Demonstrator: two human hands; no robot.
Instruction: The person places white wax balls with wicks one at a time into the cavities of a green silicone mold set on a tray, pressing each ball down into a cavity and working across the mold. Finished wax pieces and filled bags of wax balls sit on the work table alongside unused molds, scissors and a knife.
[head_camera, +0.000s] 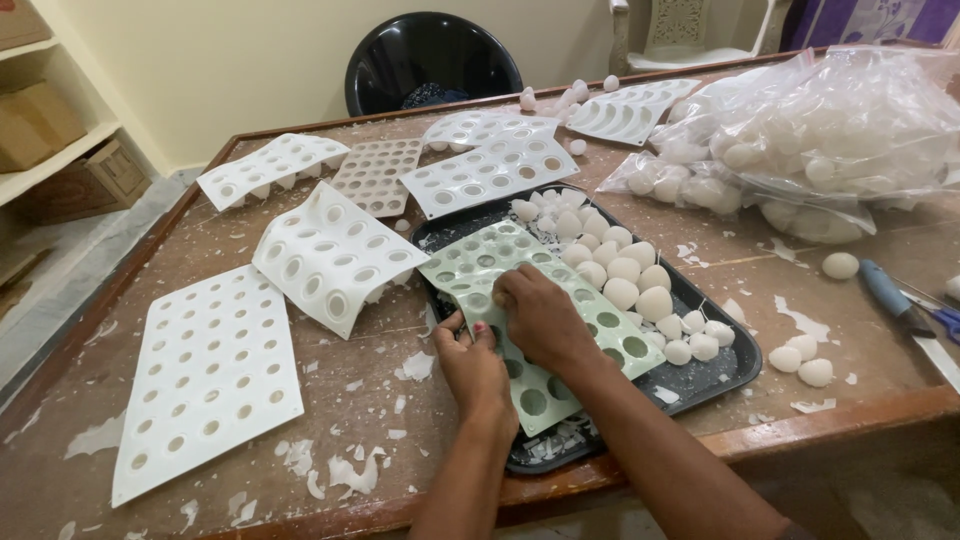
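Pale yellow walls close the room behind a worn wooden table (150, 300) with a raised brown rim, its top flecked with white wax flakes (350, 470). Shelves with cardboard boxes (60, 150) stand by the table's left edge, and a black bin (432, 60) sits beyond the far edge. White perforated moulds (205, 375) lie along the left half and toward the far edge. Clear bags of white wax domes (830, 130) fill the far right corner, and a blue-handled tool (885, 290) lies at the right edge. Near the front edge sits a black tray (735, 365) holding loose white domes (625, 270) and a pale green mould (480, 262). The left hand (470, 365) pinches the green mould's left edge, grip clenched on it. The right hand (540, 315) presses on the mould's middle, fingers curled down onto its surface.
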